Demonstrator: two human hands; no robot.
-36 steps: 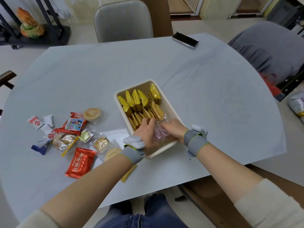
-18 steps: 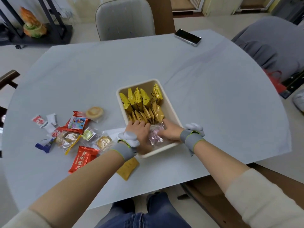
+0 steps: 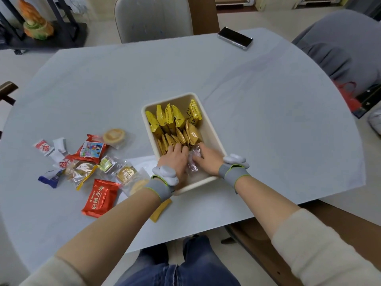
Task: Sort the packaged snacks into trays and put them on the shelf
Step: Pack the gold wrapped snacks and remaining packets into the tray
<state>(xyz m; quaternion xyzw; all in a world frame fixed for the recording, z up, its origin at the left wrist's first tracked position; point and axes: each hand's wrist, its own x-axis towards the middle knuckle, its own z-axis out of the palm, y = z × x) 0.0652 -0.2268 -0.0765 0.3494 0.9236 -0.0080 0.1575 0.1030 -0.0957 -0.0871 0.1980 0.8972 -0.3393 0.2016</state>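
Note:
A cream tray (image 3: 212, 129) sits mid-table, filled with yellow snack packets (image 3: 171, 120) standing on edge. Both my hands are inside its near end. My left hand (image 3: 175, 159) presses its straight fingers against the nearest yellow packets. My right hand (image 3: 208, 162) holds a clear-wrapped pinkish snack (image 3: 193, 163) between the two hands, low in the tray. Left of the tray lies a loose pile of mixed snacks, among them a red Orion packet (image 3: 101, 198), a red packet with a picture (image 3: 90, 149) and a round cake in clear wrap (image 3: 114, 135).
A flat yellow packet (image 3: 159, 211) lies on the table under my left wrist. A phone (image 3: 235, 40) rests near the far edge. A grey chair (image 3: 153, 17) stands behind the table, and a second grey seat (image 3: 340, 48) is at the right. No shelf is in view.
Both hands have stayed in the tray's near end; the left hand's fingers have pushed further up against the yellow packets and the clear snack has sunk lower between the hands.

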